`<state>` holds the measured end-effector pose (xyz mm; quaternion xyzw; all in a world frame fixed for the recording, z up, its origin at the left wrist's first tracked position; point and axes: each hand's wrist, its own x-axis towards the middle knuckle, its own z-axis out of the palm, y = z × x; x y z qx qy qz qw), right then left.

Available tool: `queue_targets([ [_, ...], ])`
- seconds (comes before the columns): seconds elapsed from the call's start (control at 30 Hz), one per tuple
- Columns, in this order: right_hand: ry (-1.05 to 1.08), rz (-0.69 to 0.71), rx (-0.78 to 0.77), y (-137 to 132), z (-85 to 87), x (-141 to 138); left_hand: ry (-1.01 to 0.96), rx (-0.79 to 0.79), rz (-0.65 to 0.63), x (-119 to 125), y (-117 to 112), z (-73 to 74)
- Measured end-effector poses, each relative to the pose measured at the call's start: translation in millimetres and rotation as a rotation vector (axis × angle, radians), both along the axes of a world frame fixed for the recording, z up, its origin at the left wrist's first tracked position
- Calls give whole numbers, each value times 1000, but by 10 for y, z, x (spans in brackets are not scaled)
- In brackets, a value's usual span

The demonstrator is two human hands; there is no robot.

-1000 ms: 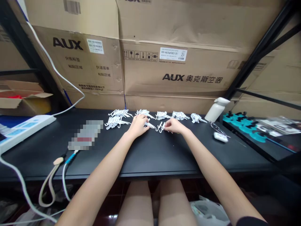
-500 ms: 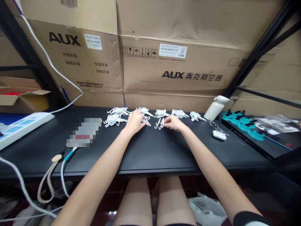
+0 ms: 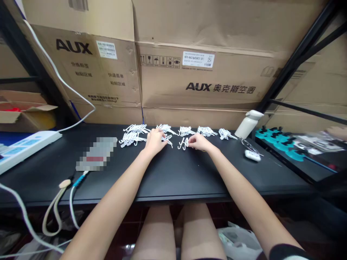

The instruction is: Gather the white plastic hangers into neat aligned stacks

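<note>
Small white hook-shaped pieces lie in several bundles along the back of the black table (image 3: pixel 176 177). My left hand (image 3: pixel 154 141) rests on one bundle of white hooks (image 3: pixel 166 138), fingers curled over it. My right hand (image 3: pixel 198 142) pinches a small cluster of white hooks (image 3: pixel 183 143) lying on the table. More bundles lie at the far left (image 3: pixel 132 134), behind my hands (image 3: pixel 186 130) and at the right (image 3: pixel 225 134).
Large AUX cardboard boxes (image 3: pixel 189 79) stand behind the table. A white bottle (image 3: pixel 248 124), glasses and a small white case (image 3: pixel 251 155) lie at the right, beside teal parts (image 3: pixel 276 142). A power strip (image 3: pixel 24 146) and cables (image 3: pixel 56 206) are at the left.
Both hands have stayed on the hooks with only slight finger shifts. The view has tilted a little. Another person's hand has come in at the far right edge.
</note>
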<state>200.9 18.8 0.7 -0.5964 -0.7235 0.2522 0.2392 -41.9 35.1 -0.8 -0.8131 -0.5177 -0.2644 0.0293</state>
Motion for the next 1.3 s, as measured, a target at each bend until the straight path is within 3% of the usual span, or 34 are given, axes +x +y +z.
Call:
queue_targets([
  [0.17, 7, 13, -21, -20, 33, -9, -5, 16, -28, 26, -10, -46],
  [0.37, 2, 8, -49, -34, 55, 28, -44, 143, -185, 83, -16, -105],
  [0.6, -32, -3, -17, 29, -3, 91, -57, 120, -274, 146, -39, -114],
  [0.83, -9, 23, -30, -6, 9, 60, -153, 128, -276, 173, -56, -59],
  [1.13, 117, 20, -75, 49, -7, 105, -72, 152, -333, 165, -88, -58],
  [1.3, 184, 104, -138, 20, 10, 74, -72, 160, -319, 168, -99, -45],
])
